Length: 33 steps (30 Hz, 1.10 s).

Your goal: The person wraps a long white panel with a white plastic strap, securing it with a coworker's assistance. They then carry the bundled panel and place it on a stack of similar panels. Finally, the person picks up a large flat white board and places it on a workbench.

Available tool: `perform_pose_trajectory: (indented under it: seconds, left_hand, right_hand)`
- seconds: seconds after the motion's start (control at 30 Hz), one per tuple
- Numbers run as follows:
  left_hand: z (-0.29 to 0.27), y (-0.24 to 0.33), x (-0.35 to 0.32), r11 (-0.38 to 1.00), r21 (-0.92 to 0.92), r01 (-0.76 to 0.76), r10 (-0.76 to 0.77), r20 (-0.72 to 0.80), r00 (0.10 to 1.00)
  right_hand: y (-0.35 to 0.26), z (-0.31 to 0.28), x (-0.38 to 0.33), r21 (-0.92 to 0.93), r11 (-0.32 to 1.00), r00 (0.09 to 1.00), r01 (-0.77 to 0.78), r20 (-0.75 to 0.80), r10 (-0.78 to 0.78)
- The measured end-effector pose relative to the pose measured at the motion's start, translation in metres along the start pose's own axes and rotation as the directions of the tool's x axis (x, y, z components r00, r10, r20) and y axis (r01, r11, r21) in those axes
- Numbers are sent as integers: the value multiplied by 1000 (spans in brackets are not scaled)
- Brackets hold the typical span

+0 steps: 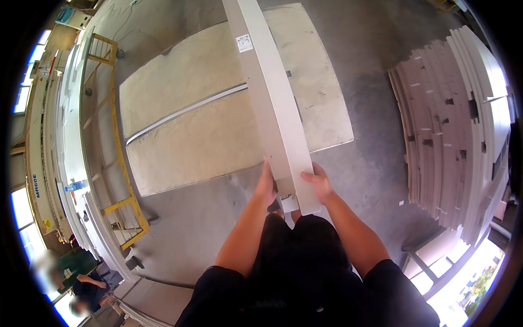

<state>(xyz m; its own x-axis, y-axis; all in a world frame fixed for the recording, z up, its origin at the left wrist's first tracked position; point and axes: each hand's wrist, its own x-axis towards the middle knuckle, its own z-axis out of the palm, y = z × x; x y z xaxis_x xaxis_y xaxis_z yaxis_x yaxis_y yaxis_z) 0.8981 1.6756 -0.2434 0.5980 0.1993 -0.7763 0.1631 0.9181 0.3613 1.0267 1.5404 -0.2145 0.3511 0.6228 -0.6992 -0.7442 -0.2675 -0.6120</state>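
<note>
A long, light-grey, box-shaped panel (pixel 278 109) runs from close to my body away past the top edge of the view. A small white printed label (pixel 244 43) is stuck on its left face toward the far end. My left hand (pixel 266 184) presses along the left side of the near end, thumb side up, its fingers partly hidden below. On the opposite side my right hand (pixel 318 183) grips the edge, with the thumb lying on the top face. Both hands hold the panel between them.
Below the panel lies a low beige platform (pixel 201 139) split by a pale strip (pixel 185 111). At left stands a yellow-framed cart (pixel 117 147) beside long white panels. Stacked boards (pixel 436 131) rise at right. Two people (pixel 90 280) are at lower left.
</note>
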Motion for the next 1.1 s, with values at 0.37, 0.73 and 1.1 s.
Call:
perform_pose_trajectory:
  seconds: [0.37,0.73,1.1]
  left_hand:
    - [0,37,-23,633,703,-325,589,-165,791]
    - [39,64,-6,424,880,-214,647,-128,752]
    - [53,105,15,465,864,-192,647,-183,740]
  right_hand:
    - [-44,9,1,-517,855,997,-34,-82,-10]
    - [-30,27,10,-791,603,949,105,-102,-300]
    - [-83,69,37,-989,113,916,-98,-134,-378]
